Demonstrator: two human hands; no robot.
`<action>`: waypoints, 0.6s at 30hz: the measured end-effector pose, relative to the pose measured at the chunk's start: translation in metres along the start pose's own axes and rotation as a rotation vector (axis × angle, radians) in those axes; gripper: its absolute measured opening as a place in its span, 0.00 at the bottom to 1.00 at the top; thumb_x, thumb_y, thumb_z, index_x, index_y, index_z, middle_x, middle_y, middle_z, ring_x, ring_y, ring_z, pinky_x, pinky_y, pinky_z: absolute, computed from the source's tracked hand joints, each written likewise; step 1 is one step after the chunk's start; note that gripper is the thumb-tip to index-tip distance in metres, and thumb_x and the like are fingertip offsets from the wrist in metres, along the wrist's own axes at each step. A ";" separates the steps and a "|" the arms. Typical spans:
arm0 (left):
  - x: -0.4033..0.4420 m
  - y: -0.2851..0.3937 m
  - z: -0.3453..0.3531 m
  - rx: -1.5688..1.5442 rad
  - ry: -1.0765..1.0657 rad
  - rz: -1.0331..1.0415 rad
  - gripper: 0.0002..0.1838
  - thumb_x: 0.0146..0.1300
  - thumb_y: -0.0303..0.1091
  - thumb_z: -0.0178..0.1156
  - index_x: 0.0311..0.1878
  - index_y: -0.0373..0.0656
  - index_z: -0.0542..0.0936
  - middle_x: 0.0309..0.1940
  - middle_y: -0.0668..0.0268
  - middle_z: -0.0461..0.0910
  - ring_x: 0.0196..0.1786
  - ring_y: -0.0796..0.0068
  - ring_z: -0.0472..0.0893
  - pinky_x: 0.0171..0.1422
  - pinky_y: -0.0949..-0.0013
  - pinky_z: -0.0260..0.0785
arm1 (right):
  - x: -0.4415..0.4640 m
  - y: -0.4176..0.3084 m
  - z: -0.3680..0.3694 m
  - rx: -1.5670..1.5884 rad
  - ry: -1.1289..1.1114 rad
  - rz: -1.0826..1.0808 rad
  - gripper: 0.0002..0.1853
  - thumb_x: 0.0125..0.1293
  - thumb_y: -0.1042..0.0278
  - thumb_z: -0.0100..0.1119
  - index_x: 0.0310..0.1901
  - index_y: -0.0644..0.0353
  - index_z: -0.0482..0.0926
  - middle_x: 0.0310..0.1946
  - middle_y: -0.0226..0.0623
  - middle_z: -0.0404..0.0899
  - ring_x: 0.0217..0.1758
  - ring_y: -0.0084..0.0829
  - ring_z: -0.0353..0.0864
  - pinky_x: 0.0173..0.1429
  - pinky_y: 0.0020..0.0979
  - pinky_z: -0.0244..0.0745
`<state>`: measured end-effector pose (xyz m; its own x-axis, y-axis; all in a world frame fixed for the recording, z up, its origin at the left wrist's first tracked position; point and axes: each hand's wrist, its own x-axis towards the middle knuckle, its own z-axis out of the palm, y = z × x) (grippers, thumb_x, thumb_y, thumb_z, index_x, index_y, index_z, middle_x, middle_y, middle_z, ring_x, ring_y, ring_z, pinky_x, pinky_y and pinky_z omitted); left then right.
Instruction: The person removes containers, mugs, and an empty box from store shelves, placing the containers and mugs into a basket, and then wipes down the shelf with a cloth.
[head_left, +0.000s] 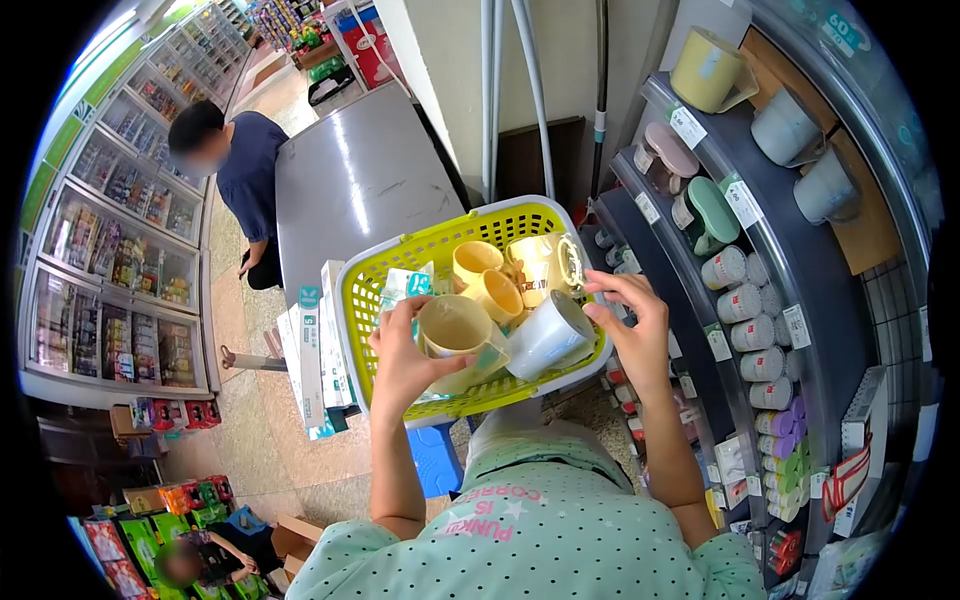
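A lime-green plastic basket point(405, 246) with a pale grey rim sits before me, holding several cups. My left hand point(402, 355) grips a large pale yellow mug point(455, 327) at the basket's near left, thumb and fingers on opposite sides. At the right rim my right hand point(640, 325) has its fingers apart, close to a printed yellow mug point(540, 262); whether they touch is unclear. Two small yellow cups point(478, 262) lie between the mugs. A grey-blue cup point(550, 338) lies tilted near my right hand. White-and-teal packaging point(406, 284) shows behind the left hand.
A grey metal counter point(360, 175) extends behind the basket. Shelves point(765, 235) with cups and containers curve along my right. Flat boxes point(310, 350) stand left of the basket. One person point(245, 165) is beside the counter; another person point(215, 555) is at lower left.
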<state>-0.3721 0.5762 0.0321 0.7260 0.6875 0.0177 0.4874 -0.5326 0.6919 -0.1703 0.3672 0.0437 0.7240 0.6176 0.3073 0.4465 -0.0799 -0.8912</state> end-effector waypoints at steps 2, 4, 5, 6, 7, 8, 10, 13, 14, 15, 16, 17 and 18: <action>-0.001 0.002 0.005 0.037 -0.052 0.001 0.48 0.31 0.47 0.85 0.60 0.42 0.75 0.52 0.57 0.80 0.60 0.57 0.73 0.71 0.54 0.50 | 0.000 0.001 0.001 -0.006 -0.002 -0.006 0.19 0.61 0.69 0.72 0.54 0.60 0.85 0.43 0.35 0.87 0.51 0.34 0.80 0.56 0.35 0.76; -0.002 0.001 0.014 0.072 -0.053 -0.004 0.48 0.32 0.47 0.84 0.60 0.40 0.75 0.52 0.57 0.80 0.60 0.56 0.73 0.70 0.55 0.50 | 0.000 0.002 0.001 -0.001 -0.005 -0.013 0.18 0.61 0.69 0.72 0.54 0.61 0.85 0.43 0.35 0.87 0.51 0.33 0.80 0.55 0.35 0.76; -0.002 0.002 0.016 0.080 -0.053 -0.004 0.48 0.32 0.48 0.84 0.60 0.40 0.75 0.51 0.56 0.80 0.60 0.56 0.73 0.70 0.55 0.49 | 0.000 0.002 0.001 0.001 -0.007 -0.017 0.18 0.62 0.69 0.72 0.54 0.61 0.85 0.42 0.35 0.87 0.51 0.33 0.80 0.55 0.34 0.76; -0.003 0.002 0.018 0.089 -0.053 -0.003 0.48 0.33 0.48 0.84 0.60 0.40 0.75 0.51 0.56 0.80 0.60 0.56 0.73 0.70 0.55 0.49 | 0.000 0.001 0.001 -0.001 -0.002 -0.017 0.18 0.62 0.69 0.71 0.54 0.61 0.85 0.43 0.35 0.87 0.51 0.33 0.80 0.55 0.34 0.76; -0.002 0.002 0.019 0.090 -0.055 -0.011 0.49 0.33 0.48 0.84 0.61 0.40 0.75 0.52 0.56 0.80 0.60 0.56 0.73 0.70 0.55 0.49 | 0.000 0.001 -0.001 -0.003 0.003 -0.017 0.18 0.62 0.70 0.71 0.54 0.61 0.85 0.43 0.35 0.87 0.51 0.33 0.80 0.55 0.34 0.76; -0.002 0.001 0.019 0.091 -0.057 -0.019 0.49 0.33 0.49 0.84 0.61 0.39 0.75 0.52 0.56 0.80 0.60 0.56 0.73 0.71 0.55 0.48 | 0.000 0.000 -0.002 -0.004 0.007 -0.017 0.17 0.62 0.70 0.71 0.53 0.61 0.85 0.43 0.35 0.87 0.51 0.33 0.80 0.56 0.34 0.76; -0.002 -0.001 0.019 0.086 -0.070 -0.031 0.50 0.35 0.50 0.83 0.63 0.39 0.74 0.53 0.55 0.80 0.61 0.56 0.73 0.71 0.55 0.48 | 0.000 0.000 -0.003 0.013 0.024 0.005 0.17 0.62 0.70 0.70 0.53 0.61 0.85 0.43 0.36 0.87 0.51 0.33 0.80 0.56 0.34 0.76; 0.000 -0.009 0.017 0.067 -0.112 -0.042 0.51 0.37 0.52 0.83 0.66 0.39 0.73 0.55 0.54 0.80 0.63 0.55 0.72 0.72 0.54 0.47 | 0.000 0.001 -0.006 0.011 0.046 0.003 0.17 0.62 0.71 0.70 0.53 0.60 0.85 0.43 0.35 0.87 0.51 0.34 0.80 0.55 0.34 0.76; 0.001 -0.012 0.016 0.063 -0.126 -0.053 0.52 0.37 0.53 0.82 0.67 0.39 0.73 0.56 0.54 0.80 0.64 0.55 0.72 0.72 0.54 0.47 | 0.000 0.001 -0.007 0.004 0.054 -0.002 0.17 0.62 0.71 0.70 0.53 0.60 0.85 0.43 0.35 0.87 0.51 0.34 0.80 0.55 0.34 0.77; 0.002 -0.014 0.017 0.060 -0.144 -0.063 0.53 0.38 0.53 0.82 0.68 0.39 0.72 0.56 0.54 0.80 0.64 0.55 0.72 0.73 0.53 0.46 | 0.000 0.001 -0.008 -0.008 0.055 -0.005 0.17 0.62 0.71 0.70 0.53 0.60 0.85 0.43 0.35 0.87 0.51 0.34 0.80 0.55 0.34 0.77; 0.002 -0.015 0.017 0.071 -0.141 -0.047 0.53 0.38 0.54 0.82 0.68 0.39 0.72 0.57 0.55 0.80 0.65 0.55 0.72 0.73 0.53 0.46 | 0.000 -0.001 -0.009 -0.014 0.063 -0.001 0.16 0.62 0.71 0.70 0.53 0.61 0.86 0.42 0.35 0.87 0.50 0.34 0.80 0.55 0.33 0.76; 0.003 -0.015 0.018 0.082 -0.138 -0.030 0.53 0.39 0.54 0.82 0.68 0.39 0.71 0.58 0.55 0.79 0.65 0.54 0.71 0.73 0.52 0.46 | 0.000 -0.002 -0.010 -0.022 0.066 -0.008 0.16 0.62 0.71 0.70 0.52 0.61 0.86 0.42 0.35 0.87 0.50 0.33 0.80 0.54 0.33 0.76; 0.003 -0.015 0.019 0.094 -0.135 -0.015 0.53 0.39 0.54 0.82 0.69 0.40 0.71 0.58 0.55 0.79 0.66 0.54 0.71 0.74 0.51 0.45 | -0.001 -0.002 -0.011 -0.030 0.067 -0.014 0.16 0.62 0.71 0.70 0.52 0.61 0.86 0.42 0.35 0.87 0.49 0.33 0.80 0.54 0.33 0.76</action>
<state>-0.3679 0.5773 0.0079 0.7738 0.6265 -0.0931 0.5371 -0.5711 0.6208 -0.1657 0.3584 0.0485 0.7507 0.5648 0.3427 0.4718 -0.0953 -0.8765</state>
